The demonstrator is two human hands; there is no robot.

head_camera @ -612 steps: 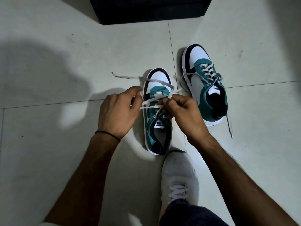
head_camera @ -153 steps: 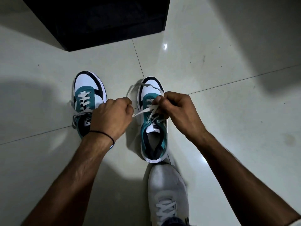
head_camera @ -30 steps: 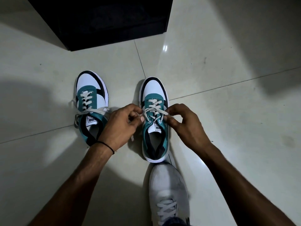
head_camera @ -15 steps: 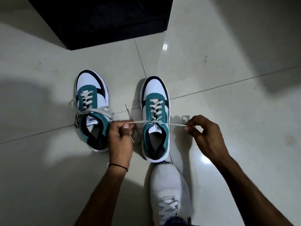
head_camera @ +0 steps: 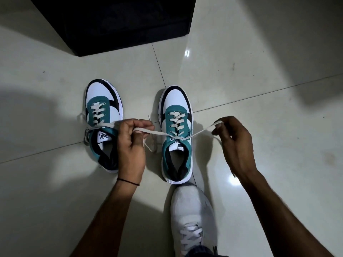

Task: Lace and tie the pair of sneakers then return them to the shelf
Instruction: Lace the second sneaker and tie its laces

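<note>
Two teal, white and black sneakers on the tiled floor (head_camera: 241,80), toes pointing toward the dark shelf (head_camera: 118,23), left sneaker (head_camera: 104,115) already knotted, right sneaker (head_camera: 176,134) with its lace (head_camera: 159,134) pulled sideways, left hand (head_camera: 131,145) and right hand (head_camera: 233,143) each pinching an end.

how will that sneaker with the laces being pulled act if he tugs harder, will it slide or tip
The right sneaker probably slides rather than tips: it sits flat on a glossy tiled floor, nothing pinning it. The lace looks floppy, taut only between the left hand and right hand. Even outward pulls likely cancel.
</note>
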